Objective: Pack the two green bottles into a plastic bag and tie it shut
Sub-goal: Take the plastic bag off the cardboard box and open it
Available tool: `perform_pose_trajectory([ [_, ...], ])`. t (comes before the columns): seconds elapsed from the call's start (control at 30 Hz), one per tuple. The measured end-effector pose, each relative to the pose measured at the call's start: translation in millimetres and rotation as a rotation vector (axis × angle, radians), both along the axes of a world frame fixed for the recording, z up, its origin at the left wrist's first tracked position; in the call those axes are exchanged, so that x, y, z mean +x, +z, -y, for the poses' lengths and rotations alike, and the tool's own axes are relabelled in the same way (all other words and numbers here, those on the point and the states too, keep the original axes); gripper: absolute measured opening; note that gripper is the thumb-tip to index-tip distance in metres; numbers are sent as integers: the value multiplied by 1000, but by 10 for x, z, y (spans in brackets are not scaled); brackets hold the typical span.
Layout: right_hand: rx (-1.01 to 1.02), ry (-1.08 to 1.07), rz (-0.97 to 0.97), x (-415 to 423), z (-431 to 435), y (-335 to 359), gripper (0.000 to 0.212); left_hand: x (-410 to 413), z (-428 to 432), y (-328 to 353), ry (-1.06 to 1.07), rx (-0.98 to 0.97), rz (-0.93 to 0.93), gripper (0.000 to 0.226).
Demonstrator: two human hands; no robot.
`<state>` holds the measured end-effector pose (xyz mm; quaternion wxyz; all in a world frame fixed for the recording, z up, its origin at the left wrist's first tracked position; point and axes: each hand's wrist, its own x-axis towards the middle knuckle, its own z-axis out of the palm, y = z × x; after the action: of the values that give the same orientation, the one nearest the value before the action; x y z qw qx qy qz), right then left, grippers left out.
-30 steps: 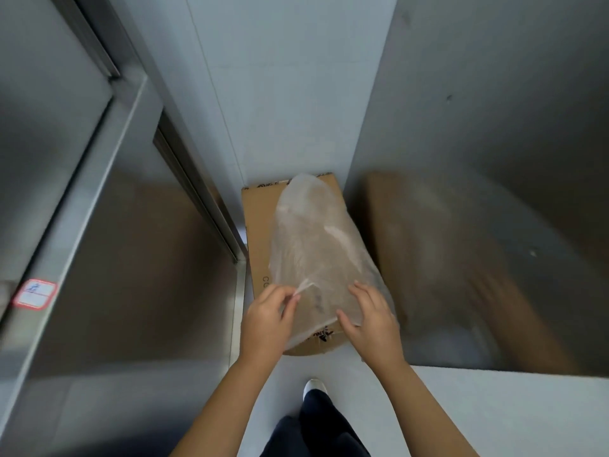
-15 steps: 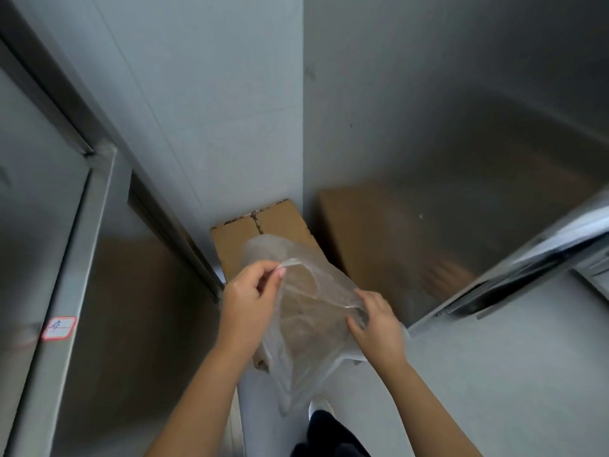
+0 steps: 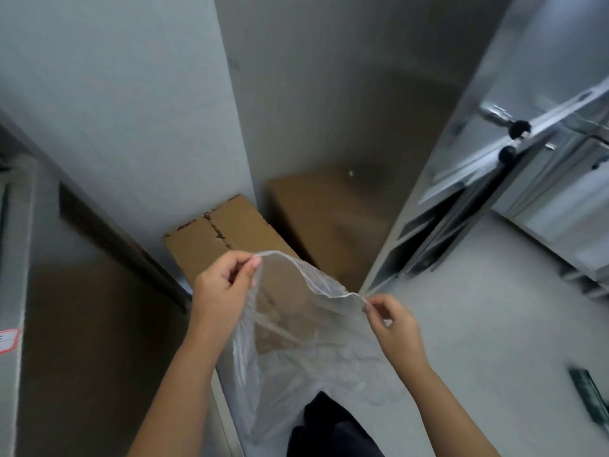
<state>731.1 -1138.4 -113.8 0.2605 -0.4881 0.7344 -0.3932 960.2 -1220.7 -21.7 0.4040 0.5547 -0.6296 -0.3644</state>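
Left hand [image 3: 221, 291]: pinching the bag rim between thumb and fingertips, at about 10 o'clock of the mouth.
Right hand [image 3: 392, 321]: pinching the opposite point of the rim, at about 4 o'clock of the mouth, lower than the left.
Plastic bag [image 3: 296, 351]: clear, thin, hanging limp from both grips; rim stretched between them, mouth only partly parted; closed end drooping toward 6 o'clock, in front of dark trousers.
Inside the bag: nothing seen, no bottle yet.
Green bottles: neither clearly in view; dark greenish blurred object [image 3: 590, 395] on the grey bench [image 3: 494, 324] at 4 o'clock of the right hand, too smeared to name.
Key relation: that object well apart from the bag, off to the right; right hand the nearer one; its long axis apparently running from 11 toward 5 o'clock.
Cardboard box [image 3: 224, 239]: behind the bag at 12 o'clock, against the wall.
Step, as judged: opening the bag; packing and tying not yet begun.
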Motion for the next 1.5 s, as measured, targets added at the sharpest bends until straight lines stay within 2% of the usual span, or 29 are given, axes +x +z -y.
perform_pose_trajectory([
  [0.23, 18, -168, 90, -345, -502, 168, 26, -389, -243, -155, -172, 71, -6, 19],
  [0.37, -21, -292, 169, -609, -778, 252, 25, -738, -384, -209, -314, 66, 71, 18],
  [0.57, -70, -488, 237, -1143, -1296, 330, 17, -1514, -668, -191, -517, 75, 94, 20],
  [0.7, -98, -613, 280, -1620, -1780, 342, 20, -2193, -908, -178, -632, 13, 144, 22],
  [0.93, -142, -866, 319, -2517, -2906, 329, 19, -3531, -1651, -200, -832, 3, 162, 24],
  [1.13, -169, -1056, 304, -3121, -3899, 288, 18, -4616, -2432, -303, -969, -13, 151, 16],
  [1.5, -170, -1441, 280, -3533, -5266, 168, 19, -5883, -3631, -522, -1274, 47, 118, 23],
])
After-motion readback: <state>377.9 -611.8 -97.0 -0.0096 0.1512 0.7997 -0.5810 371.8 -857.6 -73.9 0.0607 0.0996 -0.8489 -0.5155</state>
